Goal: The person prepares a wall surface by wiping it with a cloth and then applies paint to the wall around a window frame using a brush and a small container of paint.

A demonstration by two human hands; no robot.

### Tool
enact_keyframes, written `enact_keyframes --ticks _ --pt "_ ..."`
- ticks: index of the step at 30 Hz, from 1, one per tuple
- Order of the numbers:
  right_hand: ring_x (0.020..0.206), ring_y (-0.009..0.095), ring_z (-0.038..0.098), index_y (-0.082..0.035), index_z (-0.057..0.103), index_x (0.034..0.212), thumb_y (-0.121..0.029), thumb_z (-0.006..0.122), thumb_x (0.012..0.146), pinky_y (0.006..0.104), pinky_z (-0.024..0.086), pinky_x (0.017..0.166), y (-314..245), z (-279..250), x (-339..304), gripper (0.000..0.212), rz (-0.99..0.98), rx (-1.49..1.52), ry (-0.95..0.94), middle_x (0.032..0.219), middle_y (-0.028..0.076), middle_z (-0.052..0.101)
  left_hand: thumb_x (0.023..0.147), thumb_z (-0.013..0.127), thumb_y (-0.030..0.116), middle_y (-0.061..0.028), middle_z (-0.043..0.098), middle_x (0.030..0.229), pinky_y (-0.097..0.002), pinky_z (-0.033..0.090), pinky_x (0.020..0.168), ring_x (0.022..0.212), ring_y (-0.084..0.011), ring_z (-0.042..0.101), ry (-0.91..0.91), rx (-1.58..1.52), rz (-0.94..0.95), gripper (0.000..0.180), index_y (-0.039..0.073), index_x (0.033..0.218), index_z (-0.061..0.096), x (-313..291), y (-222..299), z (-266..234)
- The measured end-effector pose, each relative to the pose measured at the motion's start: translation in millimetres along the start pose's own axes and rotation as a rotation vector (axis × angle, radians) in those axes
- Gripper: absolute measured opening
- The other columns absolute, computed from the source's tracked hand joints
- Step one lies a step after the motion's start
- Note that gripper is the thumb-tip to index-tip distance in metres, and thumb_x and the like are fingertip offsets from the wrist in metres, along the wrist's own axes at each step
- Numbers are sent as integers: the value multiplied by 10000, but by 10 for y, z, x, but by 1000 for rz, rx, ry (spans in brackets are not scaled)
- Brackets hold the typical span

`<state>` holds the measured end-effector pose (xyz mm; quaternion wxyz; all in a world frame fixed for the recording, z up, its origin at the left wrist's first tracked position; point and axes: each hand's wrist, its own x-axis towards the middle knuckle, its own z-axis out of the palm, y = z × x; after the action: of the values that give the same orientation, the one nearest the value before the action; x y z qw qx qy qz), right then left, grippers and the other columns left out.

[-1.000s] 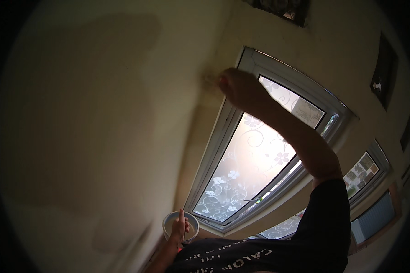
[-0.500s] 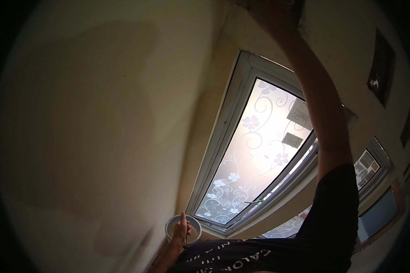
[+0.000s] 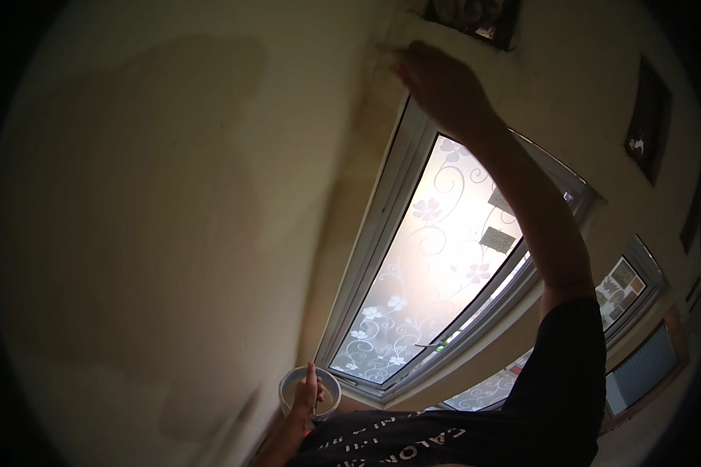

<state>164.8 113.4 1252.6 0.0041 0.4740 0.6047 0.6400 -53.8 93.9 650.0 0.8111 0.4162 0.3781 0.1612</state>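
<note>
At the bottom, my left hand (image 3: 309, 393) is closed on a small round bucket (image 3: 284, 383), thumb pointing up across its opening. A pale content shows inside the bucket; what it is I cannot tell. My right arm reaches up past the window, and my right hand (image 3: 436, 82) is bent over near the corner where two walls meet. Its fingers are curled and dim. A thin, blurred shape juts from them toward the wall (image 3: 187, 194) on the left; its kind is unclear. That wall carries large darker patches with soft edges.
A grey-framed window (image 3: 436, 249) with flower-patterned frosted glass stands right of the corner. Above it is a dark square opening (image 3: 475, 19) in the wall. Another dark recess (image 3: 648, 121), a smaller window (image 3: 627, 288) and a brown-framed panel (image 3: 642, 370) are on the right.
My right hand has come down from the top edge, by the dark opening, to the wall corner above the window. My left hand and the bucket have barely shifted.
</note>
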Motion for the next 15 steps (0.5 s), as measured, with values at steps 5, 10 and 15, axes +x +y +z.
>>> enact_keyframes --ticks 5,10,15 --pt "1017 268 613 -51 606 1076 -224 539 956 381 541 820 264 118 171 221 89 -162 32 1078 123 626 925 424 690 4 434 550 -229 367 412 424 -80 422 -17 17 11 734 -35 961 538 -10 9 21" --pt "1061 295 599 -7 531 1209 -59 532 849 392 525 851 -376 618 -483 363 -43 -79 -140 1182 144 589 927 423 689 8 433 552 -228 362 416 433 -76 421 -6 9 -11 727 -28 963 538 -7 9 38" --pt "978 254 589 55 541 1146 -63 562 816 347 527 847 -1325 681 -1083 351 -64 70 -319 1057 138 566 933 421 682 14 421 556 -227 355 420 437 -75 407 -11 -14 -11 719 -26 981 532 -59 38 32"
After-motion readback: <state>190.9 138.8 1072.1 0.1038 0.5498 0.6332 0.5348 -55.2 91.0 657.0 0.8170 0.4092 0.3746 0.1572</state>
